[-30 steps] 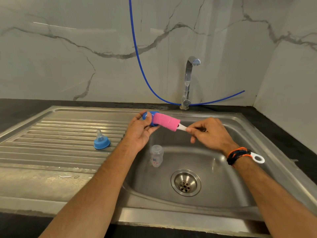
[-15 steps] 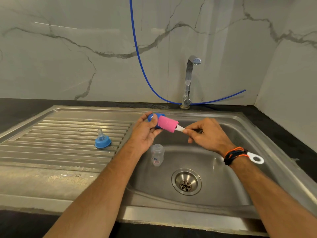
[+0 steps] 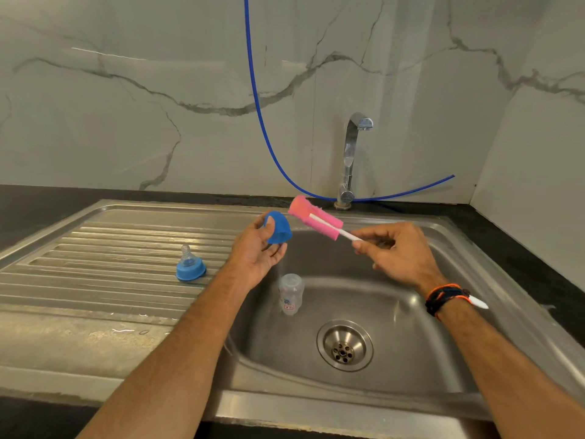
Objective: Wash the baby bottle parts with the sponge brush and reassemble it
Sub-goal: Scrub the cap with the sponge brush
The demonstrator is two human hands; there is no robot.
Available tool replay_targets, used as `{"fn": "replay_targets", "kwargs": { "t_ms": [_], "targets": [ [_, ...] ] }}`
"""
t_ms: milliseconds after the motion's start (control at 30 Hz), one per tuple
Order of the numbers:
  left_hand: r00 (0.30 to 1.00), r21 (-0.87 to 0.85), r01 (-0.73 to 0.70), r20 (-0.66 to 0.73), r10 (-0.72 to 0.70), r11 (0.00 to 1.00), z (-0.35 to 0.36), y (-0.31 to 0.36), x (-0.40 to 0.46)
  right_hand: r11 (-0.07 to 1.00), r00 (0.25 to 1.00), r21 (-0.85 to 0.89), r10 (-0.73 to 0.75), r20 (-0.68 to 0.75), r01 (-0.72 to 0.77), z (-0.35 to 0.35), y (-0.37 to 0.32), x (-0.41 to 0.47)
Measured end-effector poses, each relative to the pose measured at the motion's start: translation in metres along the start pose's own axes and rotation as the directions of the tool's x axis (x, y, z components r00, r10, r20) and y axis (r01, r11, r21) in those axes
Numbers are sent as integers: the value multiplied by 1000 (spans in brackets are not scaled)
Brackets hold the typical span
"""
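The stainless steel sink [image 3: 411,359] takes up the near right, with its ribbed drainboard [image 3: 110,248] running off to the left and the tap [image 3: 351,153] at the far edge. The clear bottle body [image 3: 290,294] stands upright in the basin, left of the drain [image 3: 344,345] (light and empty, so a bump from a forearm would likely tip it). The blue collar with its teat [image 3: 190,267] sits alone on the drainboard. The left hand [image 3: 258,251] pinches the blue cap [image 3: 278,228] between thumb and fingers; wet plastic could slip and drop into the basin. The right hand [image 3: 399,251] is closed on the white handle of the pink sponge brush [image 3: 316,221], its sponge just beside the cap, not inside; jabbing it in off-centre could knock the cap loose.
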State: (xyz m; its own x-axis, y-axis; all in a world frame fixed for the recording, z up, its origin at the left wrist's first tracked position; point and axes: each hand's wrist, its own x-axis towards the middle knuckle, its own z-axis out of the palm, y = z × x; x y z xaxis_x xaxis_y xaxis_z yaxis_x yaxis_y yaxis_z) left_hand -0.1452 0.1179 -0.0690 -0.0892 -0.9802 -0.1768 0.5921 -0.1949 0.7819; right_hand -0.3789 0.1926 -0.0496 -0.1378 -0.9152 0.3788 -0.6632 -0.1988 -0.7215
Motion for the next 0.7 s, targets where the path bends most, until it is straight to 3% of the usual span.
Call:
{"fn": "replay_targets", "kwargs": {
  "t_ms": [233, 367, 467, 567, 700],
  "targets": [
    [998, -46, 50, 45, -48, 998, 11, -7, -5, 999, 998, -19, -52, -19, 51, 17, -3, -3],
    [1000, -114, -31, -4, 31, 993, 13, -1, -2, 997, 998, -30, -65, 3, 66, 18, -3, -3],
    [997, -84, -69, -25, 67, 994, 9, 0, -3, 997, 998, -49, -61, 33, 63, 18, -3, -2],
    [998, 16, -9, 60, 8, 1000, 17, -15, -9, 999, 998, -8, -47, -46, 47, 23, -6, 0],
    [998, -36, -17, 64, 19, 999, 29, -15, -10, 997, 995, 32, -70, -65, 72, 20, -5, -1]
  ]
}}
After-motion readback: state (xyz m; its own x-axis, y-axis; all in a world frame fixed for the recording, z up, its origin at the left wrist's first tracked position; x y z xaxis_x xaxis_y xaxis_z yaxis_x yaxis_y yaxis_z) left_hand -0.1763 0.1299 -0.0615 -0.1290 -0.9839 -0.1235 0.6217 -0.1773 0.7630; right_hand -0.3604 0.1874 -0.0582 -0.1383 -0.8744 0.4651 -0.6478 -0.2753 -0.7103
